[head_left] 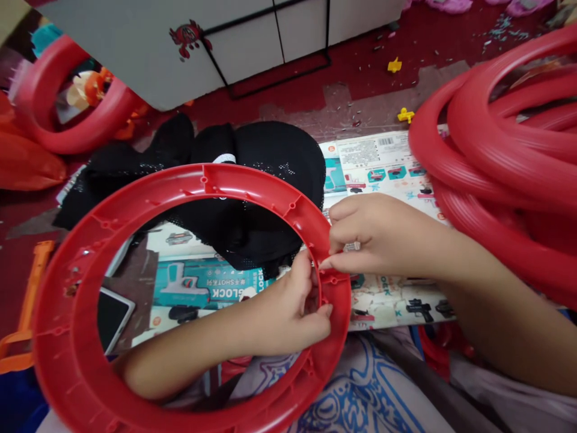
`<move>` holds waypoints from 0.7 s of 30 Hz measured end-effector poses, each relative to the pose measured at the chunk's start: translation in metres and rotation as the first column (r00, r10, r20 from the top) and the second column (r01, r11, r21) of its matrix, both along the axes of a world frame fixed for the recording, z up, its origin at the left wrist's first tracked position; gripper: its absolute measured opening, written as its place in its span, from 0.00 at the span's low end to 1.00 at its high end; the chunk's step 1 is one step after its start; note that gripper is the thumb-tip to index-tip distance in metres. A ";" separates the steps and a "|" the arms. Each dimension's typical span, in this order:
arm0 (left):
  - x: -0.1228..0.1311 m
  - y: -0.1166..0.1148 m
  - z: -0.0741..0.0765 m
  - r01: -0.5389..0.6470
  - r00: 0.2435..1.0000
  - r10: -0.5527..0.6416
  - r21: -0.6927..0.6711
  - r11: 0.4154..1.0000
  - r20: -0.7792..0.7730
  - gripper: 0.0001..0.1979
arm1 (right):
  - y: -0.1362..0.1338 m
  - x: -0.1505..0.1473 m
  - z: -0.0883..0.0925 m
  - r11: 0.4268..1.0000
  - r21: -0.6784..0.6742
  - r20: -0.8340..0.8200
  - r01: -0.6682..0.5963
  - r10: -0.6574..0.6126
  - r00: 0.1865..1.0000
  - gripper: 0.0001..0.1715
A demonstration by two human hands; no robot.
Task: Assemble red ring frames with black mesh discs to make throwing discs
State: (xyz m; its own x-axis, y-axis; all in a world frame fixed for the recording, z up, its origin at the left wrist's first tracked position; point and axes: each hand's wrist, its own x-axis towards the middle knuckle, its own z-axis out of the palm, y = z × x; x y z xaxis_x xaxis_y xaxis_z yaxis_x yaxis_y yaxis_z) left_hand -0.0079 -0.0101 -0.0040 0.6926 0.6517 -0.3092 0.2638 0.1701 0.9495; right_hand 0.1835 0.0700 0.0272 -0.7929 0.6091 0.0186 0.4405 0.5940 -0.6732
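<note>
A large red plastic ring [54, 331] is tilted toward me, its hollow ribbed side facing up. My left hand [302, 313] reaches through the ring's opening and grips its inner rim on the right side, thumb and fingers around the edge. Just above it, my right hand [360, 237] is closed in a pinch, fingertips at the ring's channel. Some small shiny bits show under its curled fingers, too small to name; what the fingertips hold is hidden. Several small metal pieces [76, 270] lie in the channel at the ring's left.
Stacked red rings [487, 150] stand at the right, another red ring [40, 126] at the far left. A black cloth item [279, 156] lies on printed cardboard [383, 162]. A phone-like dark object [115, 316], an orange plastic part [33, 294] and a white cabinet [252, 54] surround the spot.
</note>
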 end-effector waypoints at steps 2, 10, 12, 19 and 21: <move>0.002 0.000 0.002 0.001 0.999 -0.001 -0.001 1.000 0.041 0.30 | 0.001 0.000 0.001 0.999 -0.036 -0.006 0.005 -0.005 1.000 0.10; 0.003 0.003 0.008 -0.018 0.997 0.018 0.011 1.000 -0.071 0.28 | -0.001 -0.001 0.005 0.984 -0.175 0.051 0.030 -0.022 0.998 0.08; 0.003 0.002 0.007 -0.008 0.994 0.008 0.001 1.000 -0.106 0.29 | -0.001 -0.001 0.004 0.977 -0.207 0.080 0.057 -0.042 0.996 0.10; 0.007 0.000 0.007 -0.070 0.995 0.088 -0.289 0.955 0.051 0.22 | 0.006 0.000 0.001 0.990 -0.120 0.226 0.069 -0.040 0.973 0.15; 0.010 0.001 0.008 -0.098 0.982 0.150 -0.364 0.926 0.117 0.19 | 0.007 0.000 0.001 0.995 -0.063 0.240 0.079 -0.062 0.969 0.15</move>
